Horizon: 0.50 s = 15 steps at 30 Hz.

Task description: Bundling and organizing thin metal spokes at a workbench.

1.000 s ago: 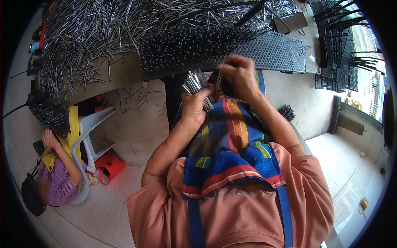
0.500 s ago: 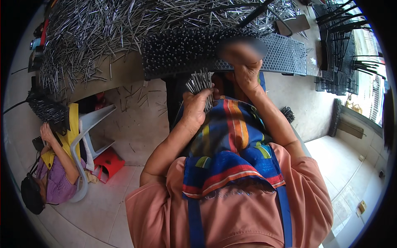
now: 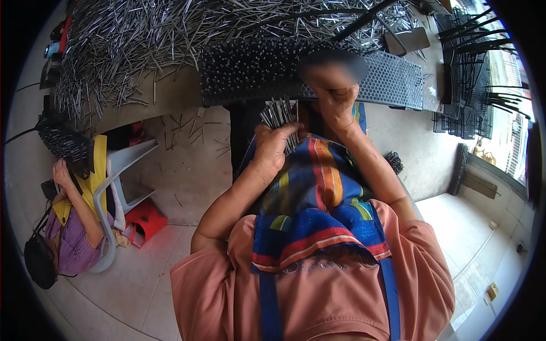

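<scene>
My left hand is closed round a bundle of thin metal rods, held just off the near edge of the tray and above my lap. Their upper ends fan out past my fingers. My right hand is over a long black perforated tray, near the border between filled and bare holes. A blur covers its fingers, so what they hold, if anything, cannot be made out. Many rods stand upright in the tray's left part; its right part shows open holes.
A large heap of loose metal rods covers the table behind and left of the tray. A dark bar slants above it. At the left, another person sits in a grey chair by a second rod-filled tray. Black racks stand right.
My right hand stays over the tray with only a slight shift. The bundle stays in my left hand. The whole view has moved a little.
</scene>
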Motion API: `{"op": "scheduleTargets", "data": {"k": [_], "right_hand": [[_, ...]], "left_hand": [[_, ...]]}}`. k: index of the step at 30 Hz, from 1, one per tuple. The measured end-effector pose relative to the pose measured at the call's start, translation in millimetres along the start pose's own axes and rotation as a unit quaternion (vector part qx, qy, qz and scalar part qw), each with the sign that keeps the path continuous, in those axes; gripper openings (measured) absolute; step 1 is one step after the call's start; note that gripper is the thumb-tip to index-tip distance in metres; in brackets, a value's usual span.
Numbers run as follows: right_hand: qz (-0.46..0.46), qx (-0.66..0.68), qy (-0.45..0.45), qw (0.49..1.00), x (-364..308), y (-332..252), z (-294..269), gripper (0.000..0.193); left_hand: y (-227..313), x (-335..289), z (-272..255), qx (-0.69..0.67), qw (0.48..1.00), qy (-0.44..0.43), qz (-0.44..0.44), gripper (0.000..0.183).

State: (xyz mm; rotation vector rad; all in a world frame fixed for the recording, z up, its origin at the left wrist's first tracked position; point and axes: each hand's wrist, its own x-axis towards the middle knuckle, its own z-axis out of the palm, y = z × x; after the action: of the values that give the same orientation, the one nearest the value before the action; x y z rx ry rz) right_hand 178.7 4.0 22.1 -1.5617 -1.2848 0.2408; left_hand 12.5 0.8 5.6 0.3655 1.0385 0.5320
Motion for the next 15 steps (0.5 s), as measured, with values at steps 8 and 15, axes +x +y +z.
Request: {"op": "scheduleTargets", "data": {"k": [8,15], "right_hand": [[0.037,-0.109,-0.099,0.988,-6,-5,-10,0.013],[0.418,0.243,-0.096,0.87,-25,-13,-19,0.005]], "left_hand": [[4,2,4,-0.062,0.998,-0.022,-0.024,0.021],[-3,5,9,-0.032,0.999,0.004,0.003,0.024]]}}
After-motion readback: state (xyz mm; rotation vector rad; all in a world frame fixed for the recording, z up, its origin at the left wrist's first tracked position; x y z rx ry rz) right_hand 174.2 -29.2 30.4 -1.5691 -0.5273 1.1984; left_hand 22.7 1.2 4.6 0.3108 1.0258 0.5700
